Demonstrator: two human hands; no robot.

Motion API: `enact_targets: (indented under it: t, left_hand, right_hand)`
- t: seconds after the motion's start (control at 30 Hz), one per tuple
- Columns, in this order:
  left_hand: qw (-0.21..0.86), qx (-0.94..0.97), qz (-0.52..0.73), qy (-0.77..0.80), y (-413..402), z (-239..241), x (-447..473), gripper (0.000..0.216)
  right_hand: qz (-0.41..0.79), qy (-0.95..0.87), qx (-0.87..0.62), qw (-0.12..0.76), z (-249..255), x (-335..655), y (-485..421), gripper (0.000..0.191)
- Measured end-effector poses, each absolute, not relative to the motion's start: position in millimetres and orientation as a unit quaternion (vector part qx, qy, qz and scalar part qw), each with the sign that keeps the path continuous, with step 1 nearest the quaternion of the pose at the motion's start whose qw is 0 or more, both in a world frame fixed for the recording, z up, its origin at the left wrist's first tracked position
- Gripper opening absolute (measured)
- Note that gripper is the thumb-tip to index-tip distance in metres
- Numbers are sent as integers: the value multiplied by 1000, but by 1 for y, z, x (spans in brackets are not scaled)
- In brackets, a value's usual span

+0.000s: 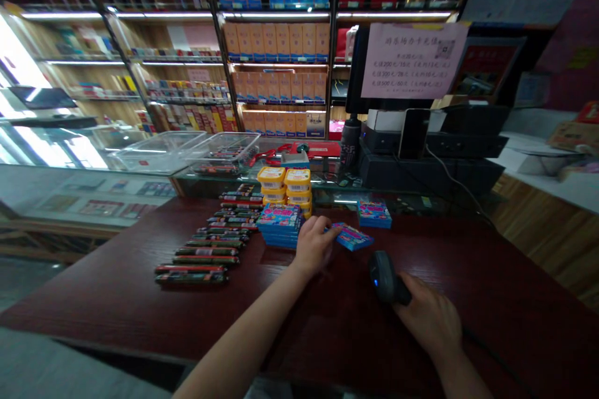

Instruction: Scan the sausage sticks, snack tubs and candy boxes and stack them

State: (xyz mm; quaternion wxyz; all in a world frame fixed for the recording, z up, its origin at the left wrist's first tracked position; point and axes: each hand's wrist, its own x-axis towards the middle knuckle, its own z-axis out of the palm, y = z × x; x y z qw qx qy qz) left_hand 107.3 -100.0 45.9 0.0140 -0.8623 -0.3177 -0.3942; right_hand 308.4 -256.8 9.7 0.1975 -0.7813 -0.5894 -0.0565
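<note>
A black barcode scanner point(384, 277) with a lit blue light is in my right hand point(433, 312), fingers wrapped round its handle, its head tilted toward the middle of the table. My left hand point(316, 243) pinches the left end of a flat blue printed box point(354, 237) lying on the table. Just left of that hand, a stack of similar blue boxes point(281, 224) stands in front of yellow tubs point(284, 182) piled in two columns. Another small pile of blue boxes point(374, 213) sits farther right, beyond the scanner.
Several dark wrapped sausage-like sticks point(206, 252) lie in a row on the brown table point(116, 280), left of the tubs. Clear plastic bins point(229, 149) stand on the glass counter behind. A monitor with a pink notice point(412, 62) and a phone point(414, 134) stand at the back right.
</note>
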Motion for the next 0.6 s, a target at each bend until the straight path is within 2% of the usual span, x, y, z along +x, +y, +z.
enact_targets:
  t: [0.07,0.17,0.23,0.3,0.5,0.6]
  left_hand:
    - [-105,-804,-489,-321,-115,37,95,24]
    - [-336,-632,-605,-349,-134,26,89,14]
    - [-486,-485,-634,-355,-141,20,89,24]
    - [-583,-360,-636,-354,-145,17,89,35]
    - [-666,-244,-635,-307,-141,8,84,36]
    - [-674,-244,-636,-286,-139,4,83,38]
  right_hand:
    - [-53,-593,-781,187,10,309,-258,24]
    - [-59,-594,-785,166,8,308,-258,25]
    - [-73,-590,-788,159,8,308,-258,26]
    - [-82,-589,-788,159,8,307,-258,26]
    - [-44,-597,-782,173,17,305,-261,29]
    - [26,-610,-755,241,26,301,-265,31]
